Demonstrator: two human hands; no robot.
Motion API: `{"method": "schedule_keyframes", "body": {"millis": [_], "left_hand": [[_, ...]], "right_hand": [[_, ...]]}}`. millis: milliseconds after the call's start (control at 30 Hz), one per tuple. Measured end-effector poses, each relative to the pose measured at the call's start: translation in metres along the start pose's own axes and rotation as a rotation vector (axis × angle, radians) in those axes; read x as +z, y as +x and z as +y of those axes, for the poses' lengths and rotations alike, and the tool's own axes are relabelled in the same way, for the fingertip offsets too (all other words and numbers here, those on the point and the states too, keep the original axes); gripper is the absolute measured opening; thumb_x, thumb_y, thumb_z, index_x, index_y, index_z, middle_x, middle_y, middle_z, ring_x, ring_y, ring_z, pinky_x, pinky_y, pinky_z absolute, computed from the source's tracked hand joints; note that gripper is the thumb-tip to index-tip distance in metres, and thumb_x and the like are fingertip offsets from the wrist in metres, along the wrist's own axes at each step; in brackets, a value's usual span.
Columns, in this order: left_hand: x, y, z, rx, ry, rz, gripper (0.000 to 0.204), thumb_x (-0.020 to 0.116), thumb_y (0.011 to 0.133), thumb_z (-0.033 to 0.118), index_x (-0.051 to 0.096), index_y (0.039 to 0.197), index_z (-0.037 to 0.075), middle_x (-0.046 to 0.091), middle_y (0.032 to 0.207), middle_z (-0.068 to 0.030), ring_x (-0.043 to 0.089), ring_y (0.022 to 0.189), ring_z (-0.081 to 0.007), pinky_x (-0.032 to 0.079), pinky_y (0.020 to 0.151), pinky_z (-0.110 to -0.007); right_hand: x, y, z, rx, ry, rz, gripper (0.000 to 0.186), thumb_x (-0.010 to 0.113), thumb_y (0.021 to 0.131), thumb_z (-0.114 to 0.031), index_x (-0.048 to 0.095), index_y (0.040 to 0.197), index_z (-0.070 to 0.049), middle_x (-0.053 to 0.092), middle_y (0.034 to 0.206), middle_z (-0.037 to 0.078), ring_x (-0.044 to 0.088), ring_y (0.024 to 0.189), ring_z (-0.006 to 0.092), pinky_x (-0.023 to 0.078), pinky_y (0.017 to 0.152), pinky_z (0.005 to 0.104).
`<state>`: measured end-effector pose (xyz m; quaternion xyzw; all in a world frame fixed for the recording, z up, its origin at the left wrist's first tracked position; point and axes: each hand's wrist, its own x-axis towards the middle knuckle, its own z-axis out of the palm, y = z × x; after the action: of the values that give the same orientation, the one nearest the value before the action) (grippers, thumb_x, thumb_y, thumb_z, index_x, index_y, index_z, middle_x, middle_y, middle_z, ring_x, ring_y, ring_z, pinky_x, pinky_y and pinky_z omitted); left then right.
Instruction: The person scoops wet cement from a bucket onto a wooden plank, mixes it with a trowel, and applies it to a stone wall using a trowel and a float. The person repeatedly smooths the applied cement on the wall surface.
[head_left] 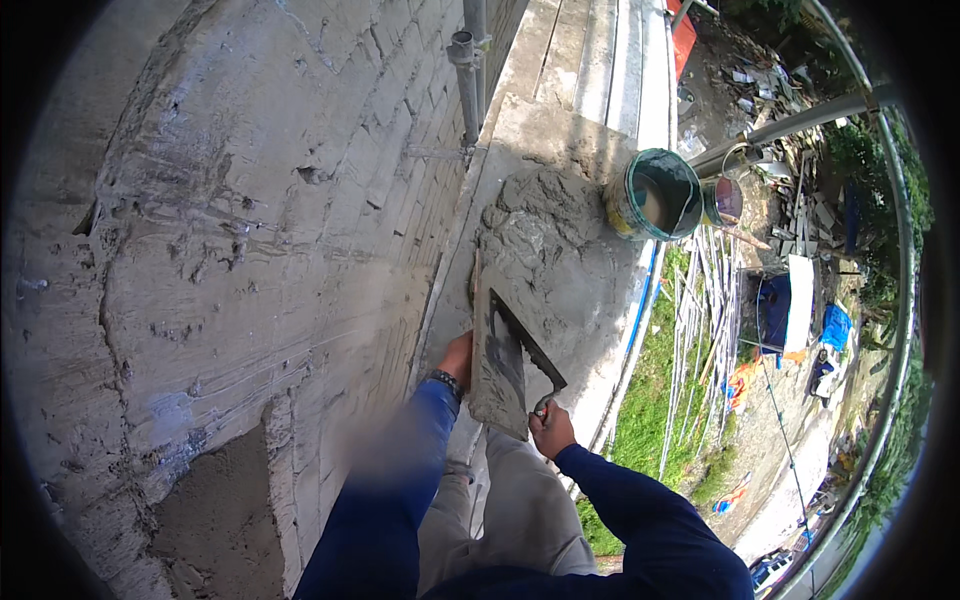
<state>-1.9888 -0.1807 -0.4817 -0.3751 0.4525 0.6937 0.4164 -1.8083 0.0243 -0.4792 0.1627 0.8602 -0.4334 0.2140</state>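
My left hand (457,360) grips the left edge of a mortar board (483,385), which is tilted and smeared with grey mortar. Part of that hand is hidden behind the board. My right hand (551,430) is closed around the handle of a plastering trowel (530,345). The trowel's dark blade lies against or just over the board; I cannot tell whether it touches. Beyond both hands, a heap of wet grey mortar (545,225) spreads over the platform. To my left rises a rough block wall (270,260), with a darker plaster patch (225,520) low down.
A green bucket (660,195) with murky liquid stands at the platform's right edge, a smaller pail (722,200) beside it. Scaffold poles (468,90) rise by the wall, and a metal rail (905,250) curves at the right. Far below are grass (640,410) and scattered debris.
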Motion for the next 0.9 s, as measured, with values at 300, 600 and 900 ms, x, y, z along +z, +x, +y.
{"method": "schedule_keyframes", "body": {"millis": [300,600,900], "left_hand": [[-0.187,0.119,-0.147,0.194,1.188,-0.052,0.038,0.051,0.101,0.031,0.061,0.128,0.006,0.069,0.117,-0.0105,0.064,0.103,-0.0222,0.051,0.089,-0.034],[-0.311,0.037,-0.215,-0.062,1.509,-0.096,0.038,0.059,0.092,0.030,0.062,0.122,0.007,0.067,0.118,-0.0164,0.064,0.109,-0.0337,0.051,0.092,-0.041],[-0.286,-0.027,-0.264,-0.237,1.293,-0.128,0.047,0.058,0.094,0.031,0.056,0.133,0.006,0.063,0.127,-0.0183,0.059,0.118,-0.0343,0.047,0.100,-0.040]], "right_hand": [[0.094,0.230,0.155,0.453,0.121,0.249,0.042,0.057,0.094,-0.036,0.062,0.099,0.005,0.067,0.095,0.032,0.065,0.096,0.0489,0.051,0.082,0.0532],[0.117,0.294,0.272,0.478,-0.061,0.096,0.049,0.053,0.097,-0.043,0.062,0.101,0.005,0.066,0.097,0.033,0.063,0.098,0.0500,0.050,0.084,0.0539],[0.125,0.116,0.366,0.970,0.877,0.369,0.028,0.063,0.097,-0.029,0.050,0.091,-0.005,0.047,0.055,0.003,0.047,0.038,0.0171,0.040,0.036,0.0323]]}}
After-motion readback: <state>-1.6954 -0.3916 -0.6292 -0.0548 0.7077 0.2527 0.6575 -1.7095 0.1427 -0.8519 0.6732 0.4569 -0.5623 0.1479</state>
